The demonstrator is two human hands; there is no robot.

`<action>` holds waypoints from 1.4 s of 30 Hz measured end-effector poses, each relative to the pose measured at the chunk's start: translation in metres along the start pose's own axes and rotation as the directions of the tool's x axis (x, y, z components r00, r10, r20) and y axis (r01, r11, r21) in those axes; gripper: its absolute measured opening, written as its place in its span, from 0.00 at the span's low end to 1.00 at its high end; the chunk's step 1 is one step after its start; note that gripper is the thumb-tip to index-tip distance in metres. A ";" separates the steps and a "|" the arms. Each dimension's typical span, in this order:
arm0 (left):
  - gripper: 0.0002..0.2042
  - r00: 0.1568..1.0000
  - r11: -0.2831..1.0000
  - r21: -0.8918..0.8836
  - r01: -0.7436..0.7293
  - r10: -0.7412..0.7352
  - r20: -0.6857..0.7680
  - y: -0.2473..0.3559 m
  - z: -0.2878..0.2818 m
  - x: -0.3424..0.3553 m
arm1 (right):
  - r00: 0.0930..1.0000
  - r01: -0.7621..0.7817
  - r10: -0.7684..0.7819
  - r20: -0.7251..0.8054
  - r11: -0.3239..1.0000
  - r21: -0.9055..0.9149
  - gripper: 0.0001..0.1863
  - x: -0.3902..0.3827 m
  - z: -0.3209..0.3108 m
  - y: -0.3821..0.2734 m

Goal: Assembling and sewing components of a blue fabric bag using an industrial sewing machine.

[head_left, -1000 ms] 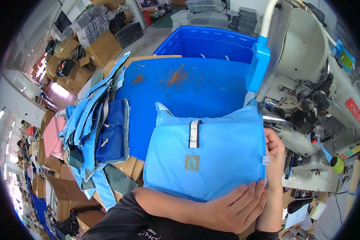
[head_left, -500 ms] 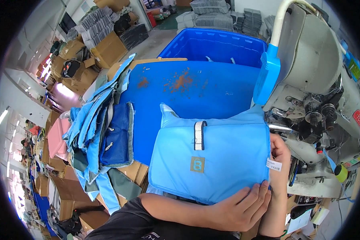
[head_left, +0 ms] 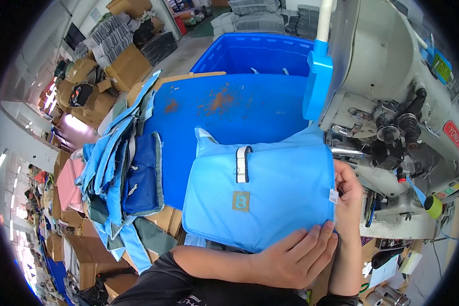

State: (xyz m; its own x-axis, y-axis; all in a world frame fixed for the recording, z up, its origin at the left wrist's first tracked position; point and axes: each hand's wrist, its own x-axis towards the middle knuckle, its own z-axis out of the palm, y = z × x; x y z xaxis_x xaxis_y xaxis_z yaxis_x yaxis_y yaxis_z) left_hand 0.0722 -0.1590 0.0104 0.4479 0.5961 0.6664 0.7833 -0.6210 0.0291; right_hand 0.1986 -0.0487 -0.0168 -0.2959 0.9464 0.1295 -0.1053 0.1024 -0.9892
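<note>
A light blue fabric bag panel [head_left: 285, 199] lies in front of me, with a white strap loop [head_left: 243, 164] edged in dark trim and a small square brown patch [head_left: 240, 201] on it. My left hand [head_left: 298, 252] reaches across from the lower left, its fingers closed together over the panel's lower right corner. Along the right edge, my right hand [head_left: 347, 191] pinches the fabric from the side; its thumb is partly hidden. A small white label [head_left: 333, 196] sticks out of that edge between the hands. The panel's upper right part runs up to the sewing machine [head_left: 382, 132].
Light blue and dark blue cut pieces [head_left: 115, 171] hang in a pile at the left. Behind the blue work surface [head_left: 229, 115], which has rust-coloured stains, stands a blue plastic bin [head_left: 255, 53]. Cardboard boxes [head_left: 130, 66] are stacked far left. Tools lie below the machine.
The white label now looks smaller and turned against the edge. The view has shifted, bringing the machine further into the picture. Both hands keep nearly the same hold on the panel.
</note>
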 end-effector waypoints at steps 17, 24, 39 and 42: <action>0.12 0.982 0.943 -0.293 0.159 -0.180 -0.047 -0.045 -0.034 0.000 | 0.995 -0.039 0.054 -0.081 0.982 0.182 0.15 -0.005 0.013 -0.007; 0.18 0.930 0.890 -0.268 0.369 -0.350 0.116 -0.038 -0.038 0.022 | 0.998 -0.031 0.044 -0.054 0.974 0.222 0.13 -0.002 0.011 -0.002; 0.20 0.904 0.966 -0.017 0.258 -0.235 0.358 -0.020 -0.020 0.022 | 1.000 -0.022 0.021 0.013 0.996 0.088 0.15 -0.003 -0.001 -0.003; 0.20 0.897 0.962 -0.010 0.275 -0.252 0.364 -0.018 -0.017 0.028 | 0.999 -0.033 0.036 -0.017 0.989 0.147 0.14 0.003 -0.004 0.002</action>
State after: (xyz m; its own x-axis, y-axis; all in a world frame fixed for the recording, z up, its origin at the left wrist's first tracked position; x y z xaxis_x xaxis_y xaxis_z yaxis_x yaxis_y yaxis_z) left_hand 0.0636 -0.1397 0.0411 0.3610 0.8764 0.3188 0.8717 -0.4386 0.2185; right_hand 0.2018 -0.0447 -0.0186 -0.2834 0.9545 0.0927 -0.2340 0.0249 -0.9719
